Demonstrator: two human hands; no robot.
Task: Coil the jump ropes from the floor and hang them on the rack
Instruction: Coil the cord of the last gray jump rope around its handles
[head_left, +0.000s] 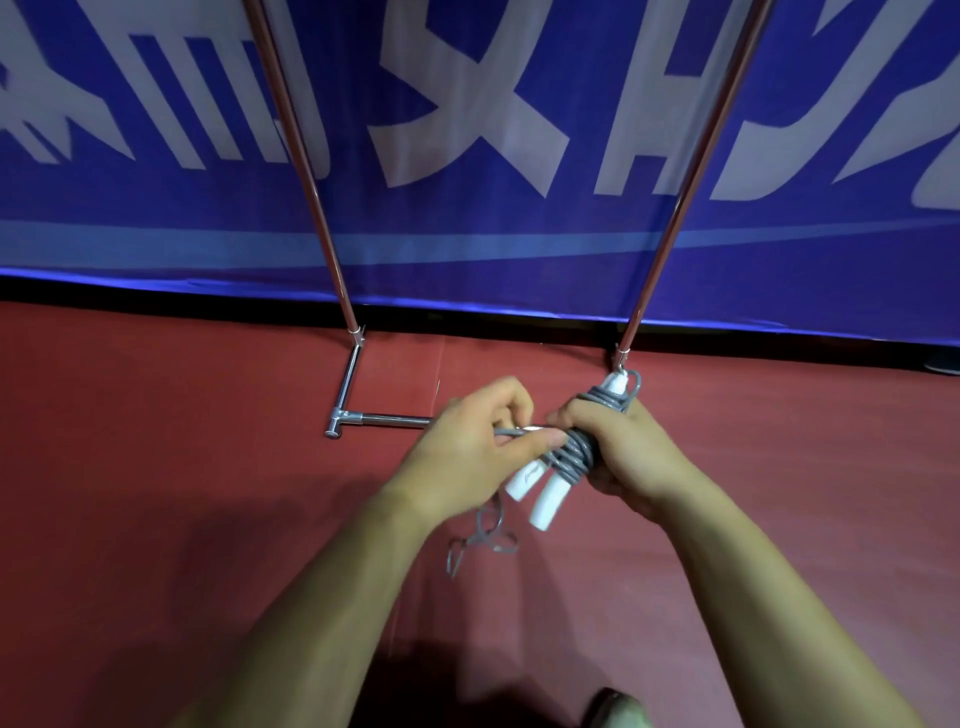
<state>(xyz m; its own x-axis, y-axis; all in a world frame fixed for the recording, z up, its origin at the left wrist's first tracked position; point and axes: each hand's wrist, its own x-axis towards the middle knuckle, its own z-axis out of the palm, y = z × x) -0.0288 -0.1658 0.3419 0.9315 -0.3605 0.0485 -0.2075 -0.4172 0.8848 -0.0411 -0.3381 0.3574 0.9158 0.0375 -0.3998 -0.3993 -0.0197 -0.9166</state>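
A jump rope (576, 452) with a grey cord and two white handles is bundled in front of me. My right hand (623, 447) grips the bundle, with cord wound around the handles. My left hand (467, 441) pinches a strand of the grey cord right beside the bundle. The two white handle ends (545, 493) stick out below my hands. A loose tail of cord (483, 540) dangles under my left wrist toward the red floor. The metal rack (317, 208) stands just beyond, its two slanted uprights rising out of view at the top.
The rack's chrome foot bar (384, 419) lies on the red floor (156, 467) just left of my hands. A blue banner (467, 234) with large white characters closes off the back. A shoe tip (613, 706) shows at the bottom edge.
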